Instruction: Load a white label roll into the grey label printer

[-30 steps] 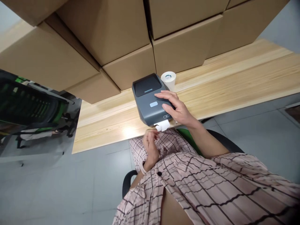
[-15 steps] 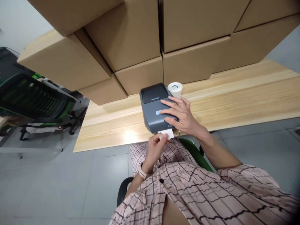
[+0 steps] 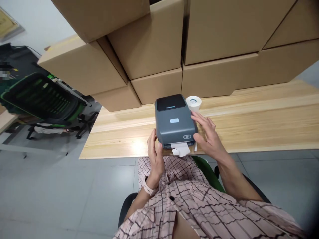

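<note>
A dark grey label printer stands near the table's front edge, with a light blue patch on top. A white paper strip sticks out of its front slot, its end bent and torn-looking. My left hand grips the printer's left front corner, thumb toward the front and fingers along the side. On the opposite side, my right hand holds the right edge, its thumb near the front corner and its fingers further back. The undersides of both grips are hidden. Behind the right fingers stands a white paper roll.
Stacked cardboard boxes line the back of the wooden table. A green-edged office chair stands off to the left beside another desk. A framed sheet hangs on the left wall.
My left hand has let go of the paper strip and moved to the printer's left side. My right hand has slid off the printer's top to its right side. The view has shifted slightly.
</note>
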Demonstrator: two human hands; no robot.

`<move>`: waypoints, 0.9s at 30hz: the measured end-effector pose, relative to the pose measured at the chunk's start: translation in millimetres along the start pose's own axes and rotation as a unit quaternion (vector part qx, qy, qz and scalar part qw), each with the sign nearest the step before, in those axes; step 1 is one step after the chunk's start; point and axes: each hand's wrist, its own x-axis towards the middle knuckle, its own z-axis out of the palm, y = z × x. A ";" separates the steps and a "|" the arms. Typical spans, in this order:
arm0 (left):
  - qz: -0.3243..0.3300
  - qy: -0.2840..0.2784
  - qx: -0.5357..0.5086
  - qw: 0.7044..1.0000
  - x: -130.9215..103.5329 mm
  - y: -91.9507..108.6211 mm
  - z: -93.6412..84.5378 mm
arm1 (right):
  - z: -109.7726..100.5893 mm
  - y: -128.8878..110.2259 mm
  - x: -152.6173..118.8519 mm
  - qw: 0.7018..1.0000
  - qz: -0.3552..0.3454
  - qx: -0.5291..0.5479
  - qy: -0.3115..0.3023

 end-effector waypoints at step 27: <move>-0.022 -0.113 -0.049 0.992 120.4 -39.7 25.6 | 13.1 -9.8 144.4 0.980 -0.166 -0.106 0.007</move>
